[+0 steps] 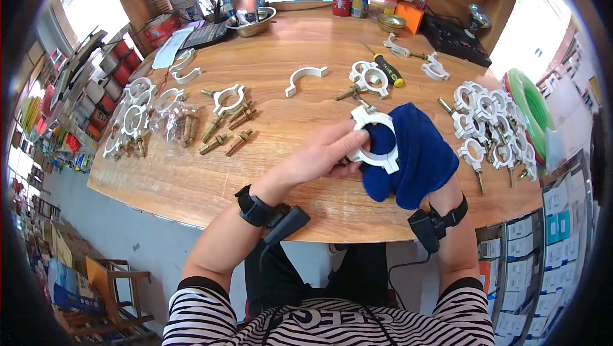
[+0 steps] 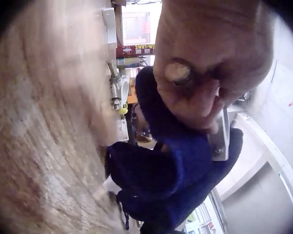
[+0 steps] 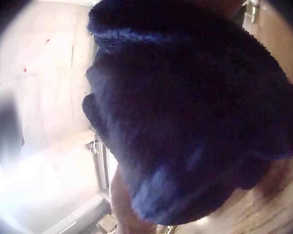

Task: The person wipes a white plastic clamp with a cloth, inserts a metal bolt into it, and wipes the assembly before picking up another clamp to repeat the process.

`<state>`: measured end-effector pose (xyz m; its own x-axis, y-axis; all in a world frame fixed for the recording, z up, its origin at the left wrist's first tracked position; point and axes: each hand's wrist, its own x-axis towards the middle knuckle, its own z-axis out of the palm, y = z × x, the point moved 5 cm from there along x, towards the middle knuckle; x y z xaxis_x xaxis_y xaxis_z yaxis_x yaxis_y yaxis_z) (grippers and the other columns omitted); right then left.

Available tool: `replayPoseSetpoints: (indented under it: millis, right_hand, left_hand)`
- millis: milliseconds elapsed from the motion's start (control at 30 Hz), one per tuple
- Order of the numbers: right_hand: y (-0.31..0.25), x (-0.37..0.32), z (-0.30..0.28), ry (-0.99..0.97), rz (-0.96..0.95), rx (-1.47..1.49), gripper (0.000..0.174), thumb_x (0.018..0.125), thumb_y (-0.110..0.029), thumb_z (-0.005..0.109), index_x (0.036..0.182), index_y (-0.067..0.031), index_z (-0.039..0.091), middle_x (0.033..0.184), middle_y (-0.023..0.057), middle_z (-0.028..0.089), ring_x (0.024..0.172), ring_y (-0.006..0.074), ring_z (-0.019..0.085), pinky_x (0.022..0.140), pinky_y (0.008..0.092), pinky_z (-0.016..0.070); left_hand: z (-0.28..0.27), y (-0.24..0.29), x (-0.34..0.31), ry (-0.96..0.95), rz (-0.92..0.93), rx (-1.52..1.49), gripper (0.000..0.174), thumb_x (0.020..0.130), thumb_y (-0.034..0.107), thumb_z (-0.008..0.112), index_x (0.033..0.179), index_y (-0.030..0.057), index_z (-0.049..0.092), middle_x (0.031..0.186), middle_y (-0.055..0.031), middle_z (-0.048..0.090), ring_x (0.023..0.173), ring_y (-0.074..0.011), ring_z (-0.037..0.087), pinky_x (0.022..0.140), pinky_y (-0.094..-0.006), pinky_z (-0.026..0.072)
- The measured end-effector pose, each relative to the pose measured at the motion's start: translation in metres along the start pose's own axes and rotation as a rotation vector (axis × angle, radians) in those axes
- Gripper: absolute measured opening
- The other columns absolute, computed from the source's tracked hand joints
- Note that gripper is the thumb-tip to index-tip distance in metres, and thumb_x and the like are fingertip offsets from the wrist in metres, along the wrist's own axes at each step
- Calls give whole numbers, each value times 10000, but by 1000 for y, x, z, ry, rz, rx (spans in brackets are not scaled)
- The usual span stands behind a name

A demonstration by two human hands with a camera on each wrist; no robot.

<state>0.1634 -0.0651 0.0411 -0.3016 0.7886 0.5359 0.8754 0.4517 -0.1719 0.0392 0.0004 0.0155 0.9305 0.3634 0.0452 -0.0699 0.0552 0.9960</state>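
My left hand [image 1: 322, 154] grips a white ring-shaped pipe clamp [image 1: 392, 162] by its left side, thumb over the rim. A dark blue cloth [image 1: 426, 154] lies against the clamp's right side and shows through its opening. The cloth is draped over my right hand [image 1: 445, 198], which holds it; the fingers are hidden underneath. In the left wrist view the curled left fingers pinch the clamp's pale edge [image 2: 219, 144], with the blue cloth [image 2: 180, 165] beside them. The cloth [image 3: 195, 107] fills most of the right wrist view.
Piled white clamps with bolts [image 1: 488, 113] lie at right, more clamps [image 1: 135, 119] at left. Loose anchor bolts [image 1: 239, 143] and a half clamp [image 1: 306, 74] lie between. Behind my hands are a screwdriver [image 1: 388, 70] and clamps. A metal bowl [image 1: 254, 26] stands at the back.
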Motion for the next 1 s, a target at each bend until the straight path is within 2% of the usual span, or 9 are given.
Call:
replayPoseSetpoints:
  millis: [200, 400, 500, 600, 700, 867, 933, 967, 1000]
  right_hand:
    - [-23, -5, -14, 148, -96, 14, 587, 456, -176, 686, 972, -22, 451, 926, 178, 464, 793, 375, 476, 708, 415, 404]
    - [-1, 0, 5, 26, 249, 328, 281, 598, -101, 646, 855, -73, 537, 778, 126, 483, 722, 302, 485, 635, 353, 408]
    - [-9, 4, 12, -104, 157, 50, 255, 648, -94, 661, 881, -74, 560, 775, 71, 579, 704, 197, 555, 616, 297, 435]
    - [-34, 23, 1, -92, 374, 638, 257, 637, -107, 666, 867, -69, 559, 745, 55, 581, 675, 201, 566, 610, 288, 444]
    - [-44, 21, 4, -110, 199, 268, 325, 577, -138, 675, 878, -92, 562, 763, 49, 577, 675, 212, 567, 606, 296, 453]
    - [-57, 20, 4, -323, -220, 171, 345, 575, -143, 616, 892, -21, 553, 964, 165, 542, 853, 335, 519, 691, 374, 452]
    - [-53, 19, 2, -121, -146, 267, 435, 606, -144, 631, 1000, 8, 526, 987, 170, 540, 874, 334, 521, 725, 357, 447]
    - [-39, 14, 9, -105, 372, 973, 471, 642, -140, 629, 1060, 35, 497, 1000, 167, 542, 857, 308, 542, 717, 343, 454]
    - [-39, 15, 11, -95, 382, 961, 471, 642, -140, 629, 1060, 35, 497, 1000, 167, 542, 857, 308, 542, 717, 343, 454]
  left_hand:
    - [9, -7, 0, -97, -55, 249, 362, 903, 353, 380, 1055, 40, 481, 796, 3, 501, 682, -58, 419, 584, -182, 382]
    - [-14, -7, 3, 63, -11, -154, 396, 896, 422, 345, 849, 51, 474, 589, -41, 486, 418, -65, 399, 351, -181, 289]
    - [-14, -5, 3, 67, 5, -241, 445, 891, 453, 323, 816, 45, 483, 525, -39, 471, 348, -64, 351, 296, -191, 206]
    - [-10, -5, 3, 38, -43, -315, 430, 894, 438, 318, 836, 57, 509, 537, -23, 454, 338, -68, 310, 298, -196, 195]
    - [-18, -6, 2, 390, -74, 17, 424, 906, 399, 328, 890, 45, 559, 592, 12, 473, 459, -53, 411, 381, -181, 302]
    - [-25, -10, 13, 376, 292, 117, 394, 921, 335, 321, 887, 8, 539, 671, -2, 490, 588, -53, 457, 451, -228, 385]
    - [-22, -9, 8, 312, 228, 210, 396, 922, 338, 306, 933, 15, 536, 675, 4, 490, 605, -41, 447, 450, -203, 386]
    - [-20, -7, 5, 305, 231, 207, 396, 922, 338, 306, 933, 15, 536, 675, 4, 490, 605, -41, 447, 450, -203, 386]
    - [-18, -9, 3, 328, 154, 135, 395, 922, 339, 298, 951, 23, 533, 671, 10, 487, 592, -41, 446, 445, -190, 382]
